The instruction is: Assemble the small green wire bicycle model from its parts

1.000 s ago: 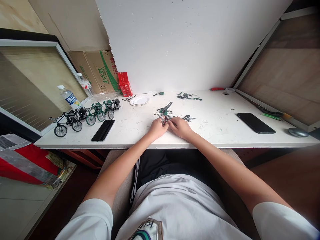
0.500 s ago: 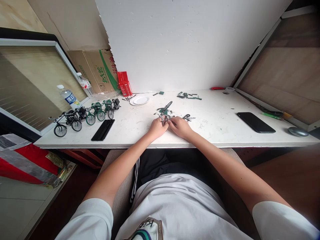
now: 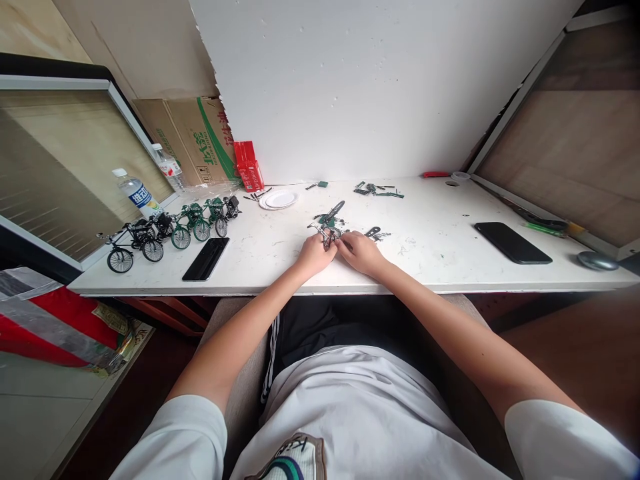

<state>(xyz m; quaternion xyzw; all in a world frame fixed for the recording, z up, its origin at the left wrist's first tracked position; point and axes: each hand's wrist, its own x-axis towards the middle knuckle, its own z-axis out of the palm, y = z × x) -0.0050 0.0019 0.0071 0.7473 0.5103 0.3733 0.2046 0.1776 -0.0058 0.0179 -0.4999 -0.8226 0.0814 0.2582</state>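
Observation:
Near the front middle of the white table, my left hand (image 3: 317, 253) is closed on a small model bicycle part (image 3: 327, 235), dark with silvery bars. My right hand (image 3: 361, 253) meets it from the other side, its thumb and fingers pinched at the same part. What lies between the fingertips is partly hidden and too small to make out fully. Just beyond the hands are a loose black wheel (image 3: 334, 212) and some green pieces (image 3: 326, 220). A black part (image 3: 373, 232) and small bits lie beside my right hand.
Several model bicycles (image 3: 189, 227) stand in a row at the left, behind a phone (image 3: 206, 259). White plates (image 3: 279, 199), a red box (image 3: 249, 167) and dark green parts (image 3: 377, 191) are at the back. Another phone (image 3: 513, 243) and a grey round object (image 3: 597, 261) lie right.
Both hands stay at the same spot around the small bicycle part, with only a slight shift of the fingers. The other things on the table have not moved.

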